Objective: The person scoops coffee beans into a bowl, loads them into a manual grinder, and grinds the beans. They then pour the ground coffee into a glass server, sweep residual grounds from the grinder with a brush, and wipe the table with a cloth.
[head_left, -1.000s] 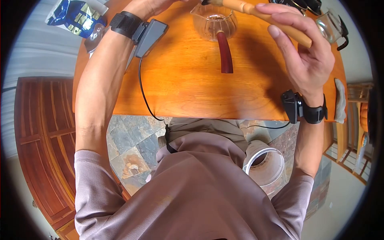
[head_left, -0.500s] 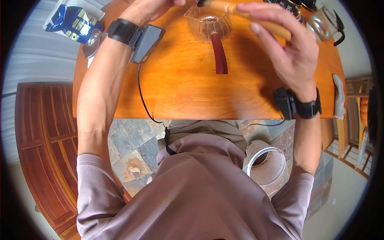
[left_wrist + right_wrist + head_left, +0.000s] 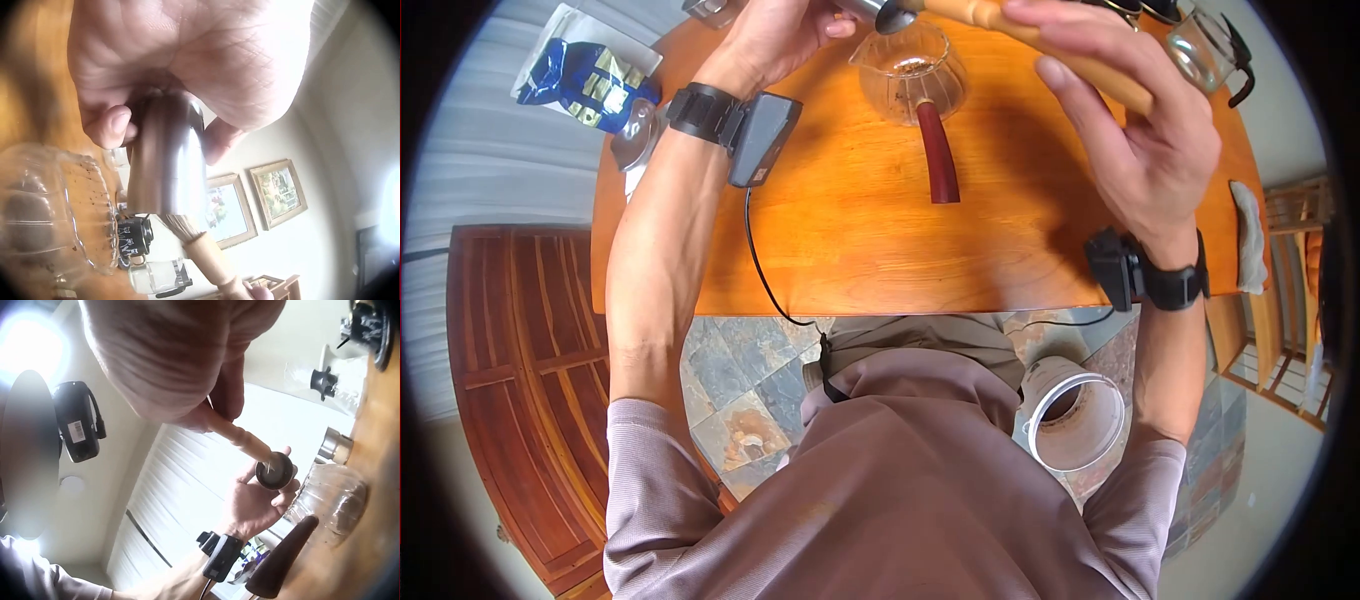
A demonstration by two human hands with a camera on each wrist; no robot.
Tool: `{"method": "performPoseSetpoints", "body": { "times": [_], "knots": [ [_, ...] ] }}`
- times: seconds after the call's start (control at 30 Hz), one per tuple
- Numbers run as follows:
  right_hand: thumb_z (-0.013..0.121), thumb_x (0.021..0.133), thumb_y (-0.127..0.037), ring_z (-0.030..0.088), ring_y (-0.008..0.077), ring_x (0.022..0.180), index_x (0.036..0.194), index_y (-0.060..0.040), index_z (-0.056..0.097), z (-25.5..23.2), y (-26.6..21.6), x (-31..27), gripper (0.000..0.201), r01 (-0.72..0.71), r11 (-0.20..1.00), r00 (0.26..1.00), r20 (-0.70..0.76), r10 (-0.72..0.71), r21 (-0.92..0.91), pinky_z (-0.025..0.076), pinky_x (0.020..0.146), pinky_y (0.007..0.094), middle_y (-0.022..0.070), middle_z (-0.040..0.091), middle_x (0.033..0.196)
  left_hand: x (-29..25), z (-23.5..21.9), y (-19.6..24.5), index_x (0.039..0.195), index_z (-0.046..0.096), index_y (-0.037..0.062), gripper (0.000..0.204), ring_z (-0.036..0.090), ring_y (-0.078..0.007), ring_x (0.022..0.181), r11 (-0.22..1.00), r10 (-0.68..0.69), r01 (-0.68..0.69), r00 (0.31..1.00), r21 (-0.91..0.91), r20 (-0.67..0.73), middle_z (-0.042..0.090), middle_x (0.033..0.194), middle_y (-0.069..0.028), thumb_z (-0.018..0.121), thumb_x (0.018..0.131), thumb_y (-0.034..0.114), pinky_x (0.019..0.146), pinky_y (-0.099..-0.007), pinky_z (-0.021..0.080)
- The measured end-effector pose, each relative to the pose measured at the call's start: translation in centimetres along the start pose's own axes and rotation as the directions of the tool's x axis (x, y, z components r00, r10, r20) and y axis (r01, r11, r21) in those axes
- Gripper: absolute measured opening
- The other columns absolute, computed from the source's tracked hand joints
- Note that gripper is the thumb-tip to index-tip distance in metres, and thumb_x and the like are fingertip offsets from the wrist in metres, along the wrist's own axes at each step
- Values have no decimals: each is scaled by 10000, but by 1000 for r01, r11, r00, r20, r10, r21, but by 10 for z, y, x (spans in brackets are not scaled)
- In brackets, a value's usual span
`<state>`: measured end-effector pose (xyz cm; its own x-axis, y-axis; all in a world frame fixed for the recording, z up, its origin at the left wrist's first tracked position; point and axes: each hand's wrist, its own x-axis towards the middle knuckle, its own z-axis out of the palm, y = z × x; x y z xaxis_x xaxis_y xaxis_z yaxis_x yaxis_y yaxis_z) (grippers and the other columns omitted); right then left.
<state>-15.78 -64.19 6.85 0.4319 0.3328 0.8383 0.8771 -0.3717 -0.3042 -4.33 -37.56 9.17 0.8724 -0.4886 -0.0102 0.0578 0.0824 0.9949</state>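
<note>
My left hand [image 3: 187, 56] grips a metal cylinder [image 3: 167, 156], its fingers curled round it. In the right wrist view the dark round mouth of the cylinder [image 3: 275, 471] faces my right hand [image 3: 181, 362]. That hand pinches a wooden-handled brush [image 3: 240, 437], whose bristles are at or inside the mouth. The bristles [image 3: 180, 226] show beside the cylinder's rim in the left wrist view. Below and beside the cylinder, a ribbed glass pot [image 3: 910, 85] with a dark red handle [image 3: 937, 155] stands on the table, dark bits inside it.
A blue and white bag [image 3: 590, 85] lies at the table's left, a clear scoop-like piece [image 3: 636, 135] near it. A glass jug with black handle [image 3: 1205, 50] stands at the right back. A grey cloth [image 3: 1248, 235] lies on the right edge; a white bucket [image 3: 1078, 425] is below.
The metal cylinder has come further into the head view. Both hands shifted slightly; the right went left, then a little back right. The pot appears lower and further left in view.
</note>
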Motion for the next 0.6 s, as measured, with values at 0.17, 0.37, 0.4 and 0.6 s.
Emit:
{"method": "performPoseSetpoints", "body": {
  "times": [0.17,0.37,0.4,0.6],
  "knots": [
    [659,901,110,706,272,1112,1108,42,687,16,7,-9,220,-38,997,999,15,37,60,549,975,342,168,741,1151,1,1,1,1327,596,17,367,504,-90,621,1000,10,-10,1000,-8,11,684,889,-57,549,1041,241,534,-218,385],
    [657,911,103,699,256,1122,1126,43,673,11,0,-10,224,-124,967,986,-82,146,224,544,984,339,169,733,1168,-1,-1,0,1328,603,26,365,513,-85,639,1000,16,-15,1000,-12,24,678,907,-53,566,1032,238,551,-220,397],
    [686,886,84,722,262,1058,1082,49,691,13,-2,-4,198,-105,986,983,-135,123,131,567,929,335,178,743,1125,-2,1,0,1328,603,26,365,513,-85,639,1000,12,-12,1000,-12,28,678,907,-53,566,1032,238,551,-220,397],
    [653,919,101,699,250,1119,1141,41,676,10,3,-14,231,-137,973,991,25,134,186,538,998,337,170,735,1166,-4,5,3,1340,604,41,368,540,-79,722,999,31,-32,999,28,27,641,945,-20,584,1018,219,599,-212,417]
  ]
}}
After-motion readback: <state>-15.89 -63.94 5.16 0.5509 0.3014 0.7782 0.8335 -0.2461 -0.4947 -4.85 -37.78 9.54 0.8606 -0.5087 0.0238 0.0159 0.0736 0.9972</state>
